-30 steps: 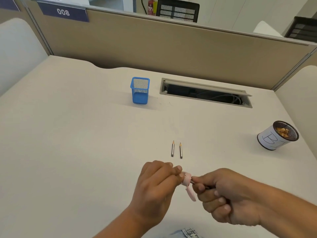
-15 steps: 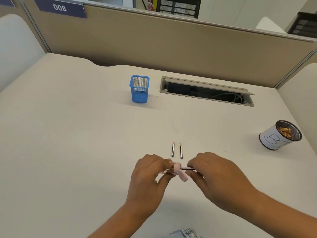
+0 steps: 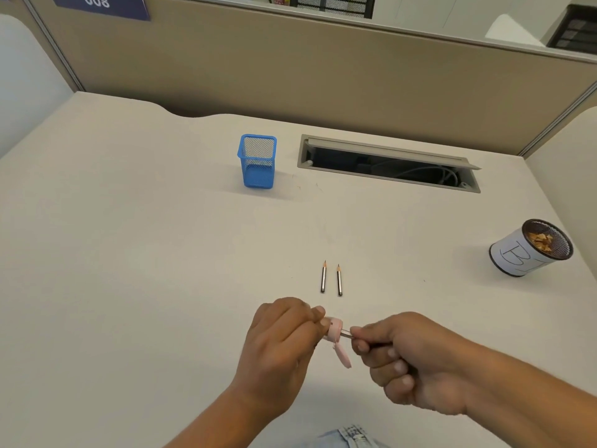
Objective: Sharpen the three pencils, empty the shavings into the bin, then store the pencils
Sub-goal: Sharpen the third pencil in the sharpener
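Note:
My left hand [image 3: 284,337] grips a small pink sharpener [image 3: 334,331] above the near part of the desk; a pink flap hangs down from it. My right hand [image 3: 403,357] pinches a short dark pencil [image 3: 346,333] whose tip end sits inside the sharpener. Only a short piece of that pencil shows between fingers and sharpener. Two more short pencils [image 3: 323,277] [image 3: 339,280] lie side by side just beyond my hands, points facing away. A blue mesh pencil holder [image 3: 257,161] stands farther back. The white bin [image 3: 529,248] with shavings inside stands at the right.
An open cable slot [image 3: 387,164] with wires inside is set into the beige desk [image 3: 129,237] behind the pencils. A partition wall [image 3: 323,69] runs along the desk's far edge. A bit of denim [image 3: 350,438] shows at the bottom edge.
My right hand has turned over, from knuckles up half a second ago to fingers curled underneath, twisting the pencil in the sharpener. The view has tilted slightly.

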`<action>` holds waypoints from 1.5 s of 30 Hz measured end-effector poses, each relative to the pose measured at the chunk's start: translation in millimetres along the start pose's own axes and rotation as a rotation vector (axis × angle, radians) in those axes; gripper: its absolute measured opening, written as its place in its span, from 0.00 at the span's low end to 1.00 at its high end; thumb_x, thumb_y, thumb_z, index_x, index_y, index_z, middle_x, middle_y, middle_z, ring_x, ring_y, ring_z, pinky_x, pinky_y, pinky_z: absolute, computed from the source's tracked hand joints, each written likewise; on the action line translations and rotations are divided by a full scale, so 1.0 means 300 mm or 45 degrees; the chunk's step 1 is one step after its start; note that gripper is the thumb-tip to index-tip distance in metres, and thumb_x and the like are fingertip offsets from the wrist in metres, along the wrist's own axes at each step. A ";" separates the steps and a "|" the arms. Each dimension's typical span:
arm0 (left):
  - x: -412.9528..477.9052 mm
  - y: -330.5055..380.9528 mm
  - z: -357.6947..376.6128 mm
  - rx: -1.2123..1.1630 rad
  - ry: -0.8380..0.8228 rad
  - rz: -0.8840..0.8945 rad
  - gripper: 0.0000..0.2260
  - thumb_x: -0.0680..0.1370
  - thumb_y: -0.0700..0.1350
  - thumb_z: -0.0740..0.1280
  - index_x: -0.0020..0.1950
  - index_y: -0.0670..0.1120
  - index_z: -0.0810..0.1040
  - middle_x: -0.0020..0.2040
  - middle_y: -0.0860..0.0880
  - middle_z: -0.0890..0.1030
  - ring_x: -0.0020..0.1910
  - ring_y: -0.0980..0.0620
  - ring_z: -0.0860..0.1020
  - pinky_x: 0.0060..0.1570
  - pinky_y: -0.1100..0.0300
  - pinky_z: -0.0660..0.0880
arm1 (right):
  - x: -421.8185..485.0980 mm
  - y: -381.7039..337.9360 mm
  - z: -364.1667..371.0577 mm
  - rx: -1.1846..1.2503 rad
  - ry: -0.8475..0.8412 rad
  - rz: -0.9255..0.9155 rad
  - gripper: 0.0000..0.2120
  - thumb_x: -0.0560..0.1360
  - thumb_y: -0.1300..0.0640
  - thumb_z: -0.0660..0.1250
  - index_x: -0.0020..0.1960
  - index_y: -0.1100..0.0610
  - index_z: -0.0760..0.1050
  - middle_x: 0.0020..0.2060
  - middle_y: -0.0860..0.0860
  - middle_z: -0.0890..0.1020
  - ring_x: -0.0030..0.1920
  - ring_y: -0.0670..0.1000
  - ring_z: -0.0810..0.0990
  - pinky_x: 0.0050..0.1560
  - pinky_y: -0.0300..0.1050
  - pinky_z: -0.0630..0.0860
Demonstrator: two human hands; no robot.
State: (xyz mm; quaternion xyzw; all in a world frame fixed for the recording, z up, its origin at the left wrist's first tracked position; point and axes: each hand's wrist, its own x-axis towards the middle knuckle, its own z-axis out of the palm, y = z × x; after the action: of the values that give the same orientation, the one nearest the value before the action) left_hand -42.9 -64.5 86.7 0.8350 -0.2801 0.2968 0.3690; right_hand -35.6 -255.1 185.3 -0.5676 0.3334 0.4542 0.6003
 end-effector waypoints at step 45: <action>-0.038 -0.065 0.120 -0.637 -0.247 -1.148 0.14 0.78 0.41 0.70 0.55 0.59 0.73 0.56 0.69 0.81 0.59 0.66 0.78 0.54 0.76 0.70 | 0.487 -0.068 -0.186 -0.923 0.993 -0.753 0.06 0.69 0.54 0.75 0.39 0.49 0.78 0.32 0.43 0.82 0.40 0.48 0.82 0.33 0.37 0.71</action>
State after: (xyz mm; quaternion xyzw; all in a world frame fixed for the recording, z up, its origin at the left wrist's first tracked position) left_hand -26.7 -78.8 50.2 0.7827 0.0119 -0.0462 0.6206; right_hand 43.1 -284.4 51.8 -0.9289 0.1810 0.1115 0.3032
